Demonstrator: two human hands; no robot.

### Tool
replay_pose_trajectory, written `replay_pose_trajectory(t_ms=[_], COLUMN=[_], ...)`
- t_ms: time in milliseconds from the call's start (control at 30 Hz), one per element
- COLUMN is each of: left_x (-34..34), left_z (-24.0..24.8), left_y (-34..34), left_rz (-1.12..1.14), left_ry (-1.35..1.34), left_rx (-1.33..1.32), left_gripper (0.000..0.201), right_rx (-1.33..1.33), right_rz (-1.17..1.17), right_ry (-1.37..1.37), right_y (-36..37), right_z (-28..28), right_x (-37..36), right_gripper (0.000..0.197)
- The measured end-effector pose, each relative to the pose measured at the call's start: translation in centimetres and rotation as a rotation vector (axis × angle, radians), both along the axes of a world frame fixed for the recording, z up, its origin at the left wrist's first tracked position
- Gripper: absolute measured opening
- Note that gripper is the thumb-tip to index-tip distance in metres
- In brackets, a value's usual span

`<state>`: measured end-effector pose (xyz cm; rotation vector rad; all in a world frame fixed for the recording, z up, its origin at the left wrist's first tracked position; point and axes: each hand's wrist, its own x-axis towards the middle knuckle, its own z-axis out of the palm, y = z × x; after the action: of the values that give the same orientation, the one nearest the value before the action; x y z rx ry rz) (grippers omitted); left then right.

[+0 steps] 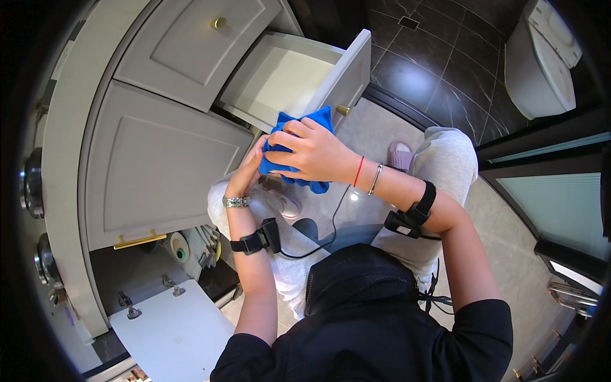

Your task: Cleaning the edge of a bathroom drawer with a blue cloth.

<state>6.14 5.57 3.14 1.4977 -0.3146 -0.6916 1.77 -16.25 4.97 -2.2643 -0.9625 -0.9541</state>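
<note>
A blue cloth point(317, 185) is bunched between my two hands, just beside the near side of the pulled-out drawer point(298, 46). My right hand point(312, 149) is closed over the cloth from the right, with bent fingers pressing into its folds. From the left, my left hand point(250, 168) grips the cloth's edge, its fingertips partly hidden behind the fabric. The drawer has a pale inside that holds nothing visible and a grey front with a round brass knob point(344, 110).
Grey cabinet fronts point(167, 156) line the left. Below them, a white door point(172, 331) hangs open by an open compartment with a utensil rack point(209, 247). My bent knees flank the hands. A toilet point(541, 70) stands at the far right, beyond a dark-framed doorway.
</note>
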Motion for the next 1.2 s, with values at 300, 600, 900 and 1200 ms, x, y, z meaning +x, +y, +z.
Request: replay_pose_trajectory(t_ms=[300, 600, 900, 1200], left_x=[0.5, 0.8, 0.0, 0.5], left_z=[0.5, -0.5, 0.1, -0.5], left_y=[0.1, -0.2, -1.0, -0.8], left_rz=[-0.082, -0.137, -0.112, -0.092], left_ry=[0.033, -0.048, -0.087, -0.125], left_rx=[0.002, 0.108, 0.1, 0.128], left_gripper=[0.063, 0.053, 0.053, 0.054], right_rx=[0.14, 0.24, 0.146, 0.188], right_rz=[-0.133, -0.525, -0.057, -0.659], right_ry=[0.177, 0.121, 0.09, -0.008], right_y=[-3.0, -7.7, -0.4, -8.5], right_z=[1.7, 1.7, 1.1, 2.4], right_x=[2.7, 5.2, 0.4, 5.7], right_gripper=[0.022, 0.02, 0.022, 0.019])
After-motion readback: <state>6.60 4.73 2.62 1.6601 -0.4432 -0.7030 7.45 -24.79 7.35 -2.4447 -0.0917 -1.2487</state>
